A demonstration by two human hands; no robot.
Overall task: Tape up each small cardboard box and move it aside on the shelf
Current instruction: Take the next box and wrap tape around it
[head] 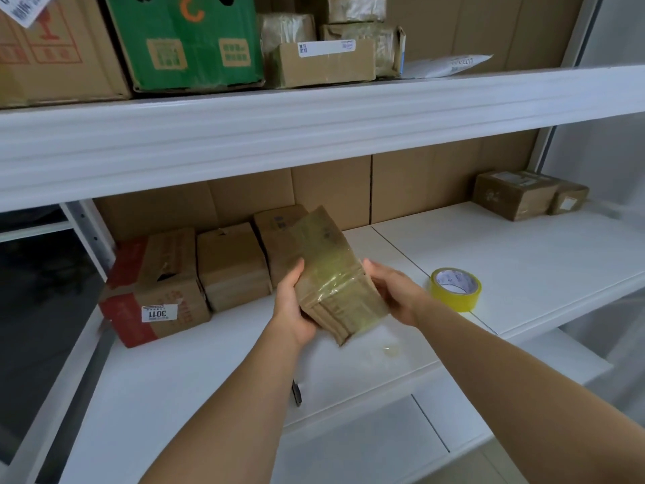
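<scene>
Glossy yellowish tape wraps the small box [335,274], gripped by left hand [293,302] and right hand [394,295]; tape roll [455,289] lies right of it.

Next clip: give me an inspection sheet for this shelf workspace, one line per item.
Surface: white shelf, a scrap of tape lying on it.
Job's things: taped box held tilted above the shelf; yellow tape roll on the shelf at right.
Clutter: untaped boxes at left rear; two taped boxes far right; dark tool at the front edge.
Hands: left hand and right hand grip the box's sides.
Cables: nothing seen.
Surroundings: upper shelf with cartons, one green carton.
</scene>
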